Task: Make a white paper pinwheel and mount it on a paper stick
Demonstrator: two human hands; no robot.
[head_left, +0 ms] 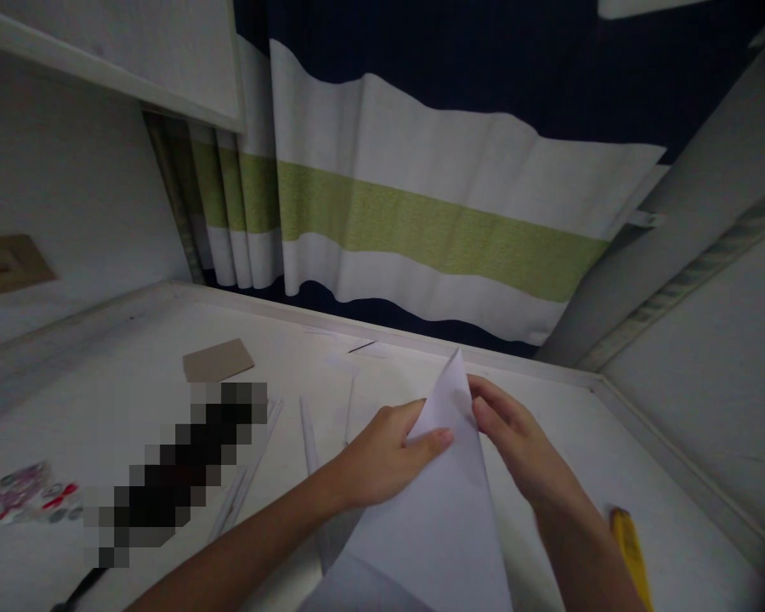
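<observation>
A folded sheet of white paper (437,514) rises from the bottom of the head view and narrows to a point at its far end. My left hand (399,450) grips its left side, the thumb lying on the upper face and the other fingers hidden behind. At the right edge, close to the tip, my right hand (510,433) holds the paper between thumb and fingers. Several thin white paper strips or rolls (308,429) lie on the table to the left of my left hand.
On the white table (133,340) are a grey-brown card (218,361), a clear packet of small red and pink pieces (29,493) and a pixelated dark long object (178,467). A yellow-handled tool (630,552) lies right of my right forearm. A striped curtain (421,204) hangs behind.
</observation>
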